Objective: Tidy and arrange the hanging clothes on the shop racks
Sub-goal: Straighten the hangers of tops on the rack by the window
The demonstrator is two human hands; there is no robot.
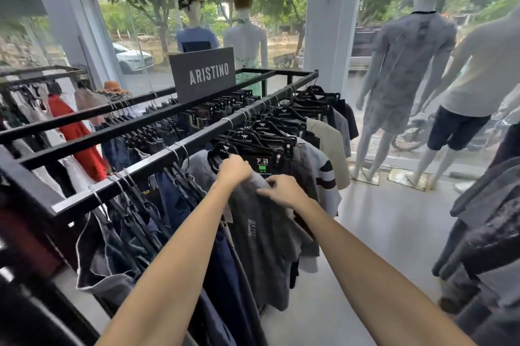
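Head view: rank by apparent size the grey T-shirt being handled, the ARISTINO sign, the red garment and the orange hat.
1. grey T-shirt, though it hangs nearest the camera.
2. ARISTINO sign and red garment: too alike to rank.
3. orange hat.

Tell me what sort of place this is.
A clothing shop, most likely: racks full of hung clothes, an ARISTINO sign and dressed mannequins.

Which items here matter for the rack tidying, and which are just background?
In the job: dark grey printed T-shirt, gripped by left hand and right hand; black plastic hanger; black metal rack rail.
Just there: grey ARISTINO sign board; white mannequin in grey outfit; red hanging garment.
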